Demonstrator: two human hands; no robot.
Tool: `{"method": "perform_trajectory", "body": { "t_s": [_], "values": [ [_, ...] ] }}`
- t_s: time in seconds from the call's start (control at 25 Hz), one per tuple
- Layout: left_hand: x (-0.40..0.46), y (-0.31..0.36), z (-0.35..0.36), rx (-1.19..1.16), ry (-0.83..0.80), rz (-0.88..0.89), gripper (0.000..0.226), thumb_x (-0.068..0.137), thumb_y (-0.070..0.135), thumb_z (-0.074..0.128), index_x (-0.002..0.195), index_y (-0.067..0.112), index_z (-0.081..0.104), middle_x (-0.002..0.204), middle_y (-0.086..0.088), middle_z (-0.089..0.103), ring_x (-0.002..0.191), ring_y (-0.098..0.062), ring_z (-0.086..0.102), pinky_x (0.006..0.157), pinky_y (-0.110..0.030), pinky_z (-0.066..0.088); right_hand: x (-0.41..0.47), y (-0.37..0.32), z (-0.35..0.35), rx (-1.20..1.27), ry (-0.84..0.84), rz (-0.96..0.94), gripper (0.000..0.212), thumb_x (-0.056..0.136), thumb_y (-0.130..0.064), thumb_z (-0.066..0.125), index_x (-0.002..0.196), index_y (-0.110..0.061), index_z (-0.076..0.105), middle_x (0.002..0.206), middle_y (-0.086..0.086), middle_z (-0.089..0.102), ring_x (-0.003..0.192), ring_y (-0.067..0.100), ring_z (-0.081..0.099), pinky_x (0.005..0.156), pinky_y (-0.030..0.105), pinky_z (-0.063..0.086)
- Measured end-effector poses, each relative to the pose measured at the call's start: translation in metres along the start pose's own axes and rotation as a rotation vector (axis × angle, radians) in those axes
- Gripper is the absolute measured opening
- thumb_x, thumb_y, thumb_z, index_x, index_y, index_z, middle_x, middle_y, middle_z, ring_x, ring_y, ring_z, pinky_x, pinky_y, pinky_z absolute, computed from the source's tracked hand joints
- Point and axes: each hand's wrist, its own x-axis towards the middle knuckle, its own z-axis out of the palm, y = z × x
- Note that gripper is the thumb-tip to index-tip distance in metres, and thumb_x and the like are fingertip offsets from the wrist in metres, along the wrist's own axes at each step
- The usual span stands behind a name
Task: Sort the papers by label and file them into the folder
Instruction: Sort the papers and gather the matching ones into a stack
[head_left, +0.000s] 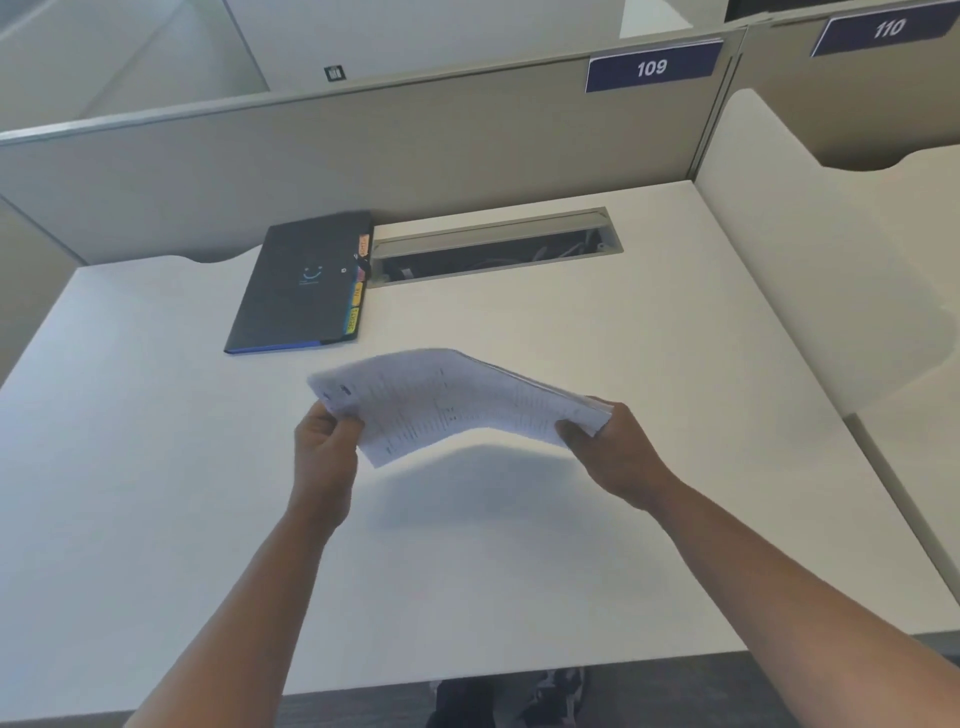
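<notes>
While both hands reach forward over the flat white counter (623, 322), they share one load: a sagging stack of white printed papers (447, 400) raised clear of the surface, with its shadow falling on the counter beneath. The left hand (324, 447) grips the stack's corner at about eight o'clock, its fingers curled under the sheets and the thumb pressed on top. The right hand (613, 447) holds the opposite end at about four o'clock, thumb on the upper face and fingers wrapped beneath. Between the two grips the papers bow, the middle arched slightly upward and the near edge drooping.

Beyond the stack, toward eleven o'clock, a dark grey flat expanding folder (301, 283) with a blue lower edge lies closed on the counter, well apart from the papers. Coloured index tabs in orange, blue and yellow stick out along its right side. Just beside those tabs, at twelve to one o'clock, a long grey metal cable trough (493, 244) is sunk into the counter, its lid raised. Behind everything stands a beige partition wall (260, 150) bearing a dark blue sign reading 109 (652, 67).
</notes>
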Motion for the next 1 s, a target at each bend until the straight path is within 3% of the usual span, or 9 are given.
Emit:
{"method": "perform_trajectory", "body": {
  "t_s": [0.08, 0.12, 0.2, 0.36, 0.52, 0.68, 0.76, 0.84, 1.0],
  "values": [
    [-0.009, -0.019, 0.007, 0.009, -0.055, -0.081, 0.031, 0.081, -0.001, 0.044, 0.093, 0.013, 0.069, 0.087, 0.005, 0.072, 0.094, -0.022, 0.061, 0.081, -0.035, 0.048, -0.005, 0.012, 0.011, 0.053, 0.010, 0.067, 0.026, 0.100, -0.002, 0.060, 0.103, -0.027, 0.067, 0.072, -0.024, 0.067, 0.065, -0.007, 0.057, 0.061, 0.010, 0.041],
    [-0.013, -0.025, 0.010, 0.007, -0.070, -0.100, 0.034, 0.082, -0.004, 0.042, 0.095, 0.012, 0.069, 0.088, 0.006, 0.072, 0.097, -0.024, 0.059, 0.082, -0.037, 0.048, -0.006, 0.016, 0.015, 0.079, 0.008, 0.101, 0.024, 0.100, -0.005, 0.060, 0.101, -0.028, 0.066, 0.079, -0.014, 0.067, 0.070, 0.004, 0.058, 0.062, 0.017, 0.043],
    [-0.015, -0.023, 0.012, 0.000, -0.064, -0.097, 0.037, 0.083, -0.005, 0.040, 0.097, 0.013, 0.068, 0.089, 0.006, 0.071, 0.094, -0.020, 0.060, 0.078, -0.031, 0.050, -0.003, 0.018, 0.019, 0.112, 0.024, 0.143, 0.020, 0.101, -0.008, 0.059, 0.100, -0.027, 0.067, 0.086, 0.001, 0.064, 0.075, 0.017, 0.053, 0.063, 0.029, 0.042],
    [-0.017, -0.015, 0.013, -0.024, -0.031, -0.067, 0.038, 0.082, -0.005, 0.038, 0.094, 0.016, 0.067, 0.086, 0.010, 0.070, 0.081, -0.006, 0.063, 0.070, -0.021, 0.051, -0.003, 0.019, 0.020, 0.145, 0.028, 0.154, 0.024, 0.101, -0.009, 0.058, 0.098, -0.030, 0.067, 0.087, 0.005, 0.065, 0.075, 0.016, 0.053, 0.065, 0.028, 0.043],
    [-0.023, -0.024, 0.013, 0.014, -0.028, -0.106, 0.030, 0.076, 0.001, 0.044, 0.087, 0.015, 0.068, 0.082, 0.009, 0.068, 0.085, -0.015, 0.059, 0.072, -0.027, 0.047, -0.007, 0.020, 0.023, 0.132, 0.005, 0.202, 0.025, 0.101, -0.007, 0.055, 0.095, -0.030, 0.063, 0.086, 0.011, 0.059, 0.074, 0.021, 0.049, 0.064, 0.032, 0.039],
    [-0.025, -0.024, 0.019, 0.017, 0.019, -0.112, 0.036, 0.084, -0.010, 0.039, 0.087, 0.014, 0.066, 0.084, 0.007, 0.066, 0.077, -0.005, 0.062, 0.068, -0.020, 0.051, -0.005, 0.027, 0.020, 0.140, 0.027, 0.240, 0.021, 0.100, -0.007, 0.055, 0.097, -0.026, 0.065, 0.084, 0.005, 0.056, 0.072, 0.021, 0.047, 0.063, 0.033, 0.037],
    [-0.026, -0.030, 0.018, 0.055, 0.028, -0.150, 0.026, 0.076, 0.001, 0.043, 0.085, 0.012, 0.065, 0.083, 0.001, 0.061, 0.079, -0.015, 0.055, 0.069, -0.027, 0.045, -0.006, 0.035, 0.021, 0.136, 0.013, 0.278, 0.013, 0.095, -0.009, 0.055, 0.102, -0.010, 0.066, 0.084, 0.008, 0.053, 0.076, 0.022, 0.046, 0.067, 0.036, 0.035],
    [-0.026, -0.034, 0.017, 0.094, 0.033, -0.176, 0.025, 0.069, 0.010, 0.045, 0.086, 0.005, 0.062, 0.086, -0.006, 0.053, 0.085, -0.020, 0.045, 0.070, -0.035, 0.037, -0.003, 0.039, 0.021, 0.130, 0.009, 0.320, 0.020, 0.093, -0.009, 0.054, 0.107, 0.000, 0.064, 0.086, 0.008, 0.052, 0.080, 0.023, 0.044, 0.070, 0.037, 0.034],
    [-0.029, -0.031, 0.018, 0.119, 0.005, -0.203, 0.026, 0.068, 0.012, 0.046, 0.087, 0.004, 0.061, 0.086, -0.008, 0.052, 0.085, -0.022, 0.044, 0.071, -0.036, 0.036, -0.004, 0.042, 0.021, 0.148, -0.029, 0.352, 0.019, 0.098, -0.006, 0.056, 0.114, -0.007, 0.066, 0.102, 0.025, 0.065, 0.088, 0.024, 0.053, 0.075, 0.036, 0.041]
  ]
}}
